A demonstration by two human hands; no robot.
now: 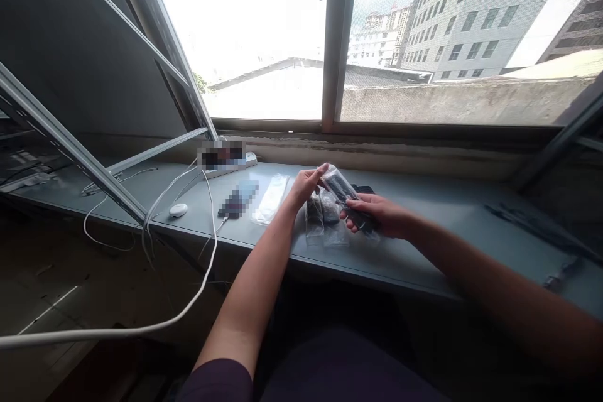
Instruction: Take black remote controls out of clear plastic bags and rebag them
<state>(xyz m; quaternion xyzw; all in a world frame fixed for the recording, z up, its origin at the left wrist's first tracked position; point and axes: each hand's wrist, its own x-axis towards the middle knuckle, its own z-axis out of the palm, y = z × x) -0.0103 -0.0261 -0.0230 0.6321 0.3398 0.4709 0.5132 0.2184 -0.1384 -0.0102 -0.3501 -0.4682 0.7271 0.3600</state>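
Note:
Both hands hold a clear plastic bag [340, 183] with a long dark item inside, tilted above the table. My left hand [306, 187] pinches the bag's upper left end. Around its lower right part my right hand [370, 212] is closed, thumb on top. What the dark item is, I cannot make out. Below the hands, clear bags [315, 217] with dark contents lie on the table, partly hidden by the held bag. Left of them rests a stack of flat clear bags [272, 200]. A black object [363, 189] shows just behind the right hand.
The grey table [424, 195] runs along a window. A blurred-out phone-like object [239, 199] with a cable, a white round device [178, 210] and a white power strip [249, 159] are on the left. A white cable [210, 270] hangs over the front edge. Metal shelf posts [70, 144] slant at left.

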